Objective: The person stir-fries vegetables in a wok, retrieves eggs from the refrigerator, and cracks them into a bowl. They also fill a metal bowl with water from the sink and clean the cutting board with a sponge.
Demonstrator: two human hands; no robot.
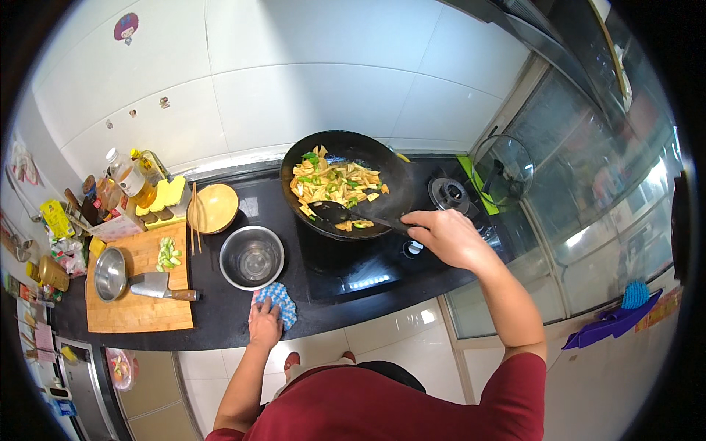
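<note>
My right hand [450,237] is closed round the handle of a dark spatula [379,220]. The blade lies inside a black wok [397,184], partly under the food at its near left side. In the wok are yellowish-brown sliced pieces mixed with green vegetable slices [338,182]. My left hand [265,323] lies on a blue-and-white patterned cloth [278,301] at the counter's front edge, fingers slightly apart. Just beyond the cloth stands a grey metal bowl [252,257], with nothing but a shine visible at its bottom.
On the left, a wooden cutting board [140,316] bears a cleaver [158,285], a small metal bowl [110,274] and green slices [168,253]. Chopsticks [195,219] rest against a yellow bowl [215,209]. Bottles and seasoning boxes [165,198] stand behind. A glass lid [503,169] leans right of the burner [449,195].
</note>
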